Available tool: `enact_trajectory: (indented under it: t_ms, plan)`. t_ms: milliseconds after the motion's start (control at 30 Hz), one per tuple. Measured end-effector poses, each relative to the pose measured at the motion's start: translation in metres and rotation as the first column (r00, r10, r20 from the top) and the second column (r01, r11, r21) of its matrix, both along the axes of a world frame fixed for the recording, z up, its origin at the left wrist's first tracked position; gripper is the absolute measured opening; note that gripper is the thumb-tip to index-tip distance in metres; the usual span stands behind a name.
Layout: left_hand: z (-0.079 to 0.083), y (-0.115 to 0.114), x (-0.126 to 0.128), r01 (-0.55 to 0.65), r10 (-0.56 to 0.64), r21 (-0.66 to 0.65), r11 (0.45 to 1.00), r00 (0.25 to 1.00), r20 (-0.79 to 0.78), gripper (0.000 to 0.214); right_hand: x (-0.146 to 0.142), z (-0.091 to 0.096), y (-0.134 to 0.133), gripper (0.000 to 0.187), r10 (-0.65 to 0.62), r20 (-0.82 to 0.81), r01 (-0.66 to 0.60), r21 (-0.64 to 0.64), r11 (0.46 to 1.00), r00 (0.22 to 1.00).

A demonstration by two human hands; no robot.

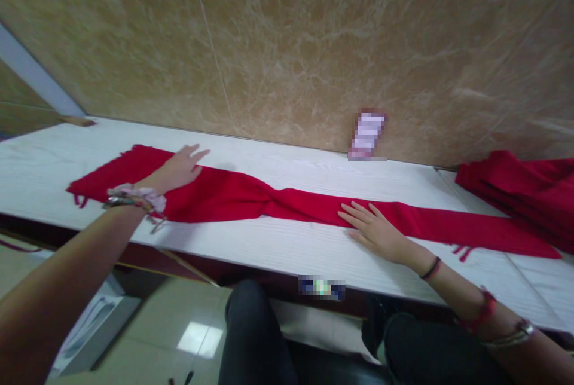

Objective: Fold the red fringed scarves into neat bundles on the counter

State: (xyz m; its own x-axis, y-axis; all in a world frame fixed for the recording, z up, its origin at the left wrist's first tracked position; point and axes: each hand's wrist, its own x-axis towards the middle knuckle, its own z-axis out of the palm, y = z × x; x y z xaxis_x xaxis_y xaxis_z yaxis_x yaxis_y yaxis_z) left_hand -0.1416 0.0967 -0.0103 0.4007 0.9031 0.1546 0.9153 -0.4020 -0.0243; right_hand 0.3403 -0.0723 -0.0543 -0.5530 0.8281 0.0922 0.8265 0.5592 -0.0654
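A long red scarf (224,193) with fringed ends stretches across the white table (251,247). It is spread wider at the left, bunches into a fold near its middle and runs on as a narrower strip to the right. My left hand (177,168) lies over the wide left part, fingers apart and reaching past its far edge. My right hand (374,231) rests flat on the narrow strip, right of the fold, with fingers stretched out. Neither hand grips the cloth. Some fringe hangs at the left end, and more shows at the near edge on the right.
A heap of folded red cloth (524,191) lies at the table's right end, touching the strip. A phone-like object (368,134), blurred out, leans on the tan marbled wall (287,62). Below the table at left stands a white box (96,334). My legs are under the near edge.
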Motion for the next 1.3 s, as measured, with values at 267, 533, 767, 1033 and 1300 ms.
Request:
enact_trajectory:
  t_ms: [267, 533, 767, 1033, 1300]
  plan:
    - [0.007, -0.004, 0.075, 0.327, -0.357, -0.311, 0.893, 0.933, -0.045, 0.043, -0.002, -0.001, 0.009, 0.039, 0.063, -0.114, -0.054, 0.08, 0.995, 0.992]
    - [0.003, -0.041, 0.062, -0.036, 0.077, 0.221, 0.975, 0.981, -0.18, 0.032, 0.001, -0.004, 0.01, 0.041, 0.073, -0.108, -0.068, 0.051, 0.996, 0.991]
    - [-0.041, -0.055, 0.051, -0.058, 0.059, 0.057, 0.997, 0.998, -0.006, 0.058, 0.004, 0.0, 0.015, 0.045, 0.129, -0.095, -0.126, 0.044, 0.991, 0.987]
    - [-0.014, -0.039, 0.044, 0.225, -0.223, 0.008, 0.974, 0.968, -0.118, 0.046, 0.013, -0.004, 0.015, 0.056, 0.173, -0.13, -0.177, -0.023, 0.984, 0.976]
    - [0.011, -0.052, 0.077, 0.18, -0.181, 0.068, 0.981, 0.983, 0.017, 0.03, 0.012, -0.005, 0.015, 0.054, 0.149, -0.178, -0.15, 0.008, 0.989, 0.973]
